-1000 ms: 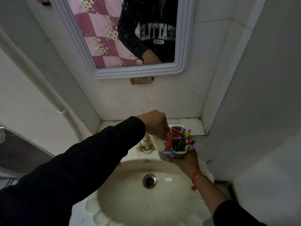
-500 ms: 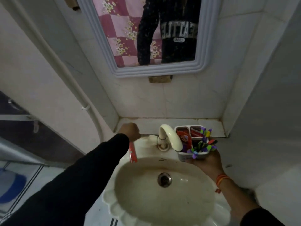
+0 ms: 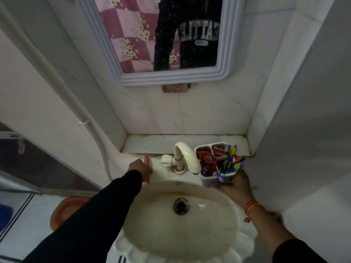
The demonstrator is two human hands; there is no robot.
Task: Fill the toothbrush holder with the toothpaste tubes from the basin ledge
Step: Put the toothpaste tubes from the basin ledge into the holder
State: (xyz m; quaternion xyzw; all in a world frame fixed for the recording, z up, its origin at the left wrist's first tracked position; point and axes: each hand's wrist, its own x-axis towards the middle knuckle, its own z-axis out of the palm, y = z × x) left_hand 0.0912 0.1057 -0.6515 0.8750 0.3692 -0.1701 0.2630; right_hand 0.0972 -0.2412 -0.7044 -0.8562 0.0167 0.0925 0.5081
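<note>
My right hand (image 3: 234, 185) holds a white toothbrush holder (image 3: 210, 180) above the basin's right rim. Its compartments hold red toothpaste tubes (image 3: 207, 162) and several purple and green toothbrushes (image 3: 230, 162). My left hand (image 3: 139, 168) is closed around a red toothpaste tube (image 3: 146, 161) at the basin ledge, left of the tap. One end of the tube sticks out above my fist, the other below it. My black sleeve hides the ledge beneath my arm.
A cream tap (image 3: 187, 157) with a white knob (image 3: 166, 160) stands between my hands. The basin (image 3: 148, 221) with its drain (image 3: 181, 206) lies below. A tiled shelf (image 3: 152, 144) runs behind, a mirror (image 3: 161, 35) above. A white pipe (image 3: 57, 80) runs down the left wall.
My left hand left the holder, swung left past the tap and closed on a red tube at the ledge. The holder stayed in my right hand.
</note>
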